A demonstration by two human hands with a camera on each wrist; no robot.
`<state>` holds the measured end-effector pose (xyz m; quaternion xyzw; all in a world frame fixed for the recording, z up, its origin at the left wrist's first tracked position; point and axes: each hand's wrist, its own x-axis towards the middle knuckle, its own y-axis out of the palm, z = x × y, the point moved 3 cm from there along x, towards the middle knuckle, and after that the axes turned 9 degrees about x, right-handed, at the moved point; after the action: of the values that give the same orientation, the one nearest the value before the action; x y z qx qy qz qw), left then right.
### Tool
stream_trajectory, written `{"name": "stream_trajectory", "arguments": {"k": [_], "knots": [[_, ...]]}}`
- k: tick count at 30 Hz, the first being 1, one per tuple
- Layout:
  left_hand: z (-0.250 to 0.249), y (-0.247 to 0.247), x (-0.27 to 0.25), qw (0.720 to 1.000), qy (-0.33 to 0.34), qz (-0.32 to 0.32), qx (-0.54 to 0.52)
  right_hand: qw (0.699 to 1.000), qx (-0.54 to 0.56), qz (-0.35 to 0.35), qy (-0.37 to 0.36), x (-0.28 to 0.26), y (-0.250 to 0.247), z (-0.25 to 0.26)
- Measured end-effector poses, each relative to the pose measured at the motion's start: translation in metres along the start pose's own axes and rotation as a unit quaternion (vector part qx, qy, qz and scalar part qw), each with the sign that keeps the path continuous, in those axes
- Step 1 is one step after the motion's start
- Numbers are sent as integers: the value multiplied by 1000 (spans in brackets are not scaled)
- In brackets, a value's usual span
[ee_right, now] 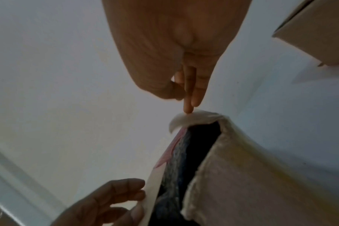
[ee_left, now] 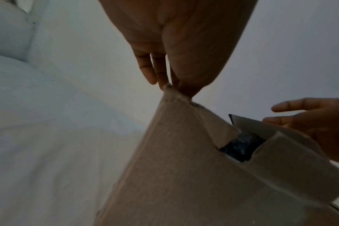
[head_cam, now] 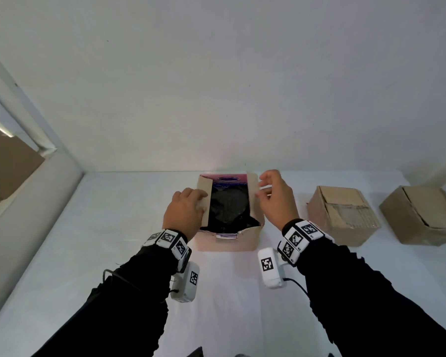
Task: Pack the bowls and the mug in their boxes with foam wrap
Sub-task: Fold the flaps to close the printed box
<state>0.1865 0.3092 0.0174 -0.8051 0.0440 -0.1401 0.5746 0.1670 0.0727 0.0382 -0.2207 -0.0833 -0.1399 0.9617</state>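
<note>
A cardboard box (head_cam: 227,240) stands mid-table with black foam wrap (head_cam: 229,204) filling its inside; what the wrap holds is hidden. My left hand (head_cam: 186,210) rests on the box's left flap (head_cam: 206,202), fingers and thumb lying on its outer face as it leans inward. My right hand (head_cam: 273,194) hovers by the upright right flap (head_cam: 252,186), fingers loose. In the right wrist view a straight fingertip (ee_right: 188,110) touches the tip of the right flap (ee_right: 194,118). The left wrist view shows the fingertips (ee_left: 162,82) at the left flap's corner (ee_left: 172,94) and the wrap (ee_left: 240,146) in a gap.
Two brown cardboard boxes (head_cam: 343,215) (head_cam: 422,215) sit to the right on the white table (head_cam: 113,240). The back wall runs just behind the packed box. A side wall with a window frame (head_cam: 36,140) borders the table's left.
</note>
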Motion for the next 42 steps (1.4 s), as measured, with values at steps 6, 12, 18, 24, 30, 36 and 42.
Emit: {"name": "stream_trajectory", "arguments": {"k": [6,12,18,24,30,36,42], "knots": [[4,7,-7,999,-1,-39,8,997,-52,55,-14,11,13,-22],[5,12,-12,998,-4,-65,-15,990,4,77,122,42,25,-41],[6,14,-12,996,14,-75,-45,971,-15,121,207,65,42,-45],[10,5,-7,996,21,-61,-64,980,47,105,161,68,42,-45],[11,0,-13,994,0,-54,-91,980,126,44,146,64,39,-39],[4,-3,-16,997,-9,-35,-62,982,110,-2,151,58,27,-25],[1,2,-22,997,-29,-46,-57,993,45,73,76,39,14,-12]]}}
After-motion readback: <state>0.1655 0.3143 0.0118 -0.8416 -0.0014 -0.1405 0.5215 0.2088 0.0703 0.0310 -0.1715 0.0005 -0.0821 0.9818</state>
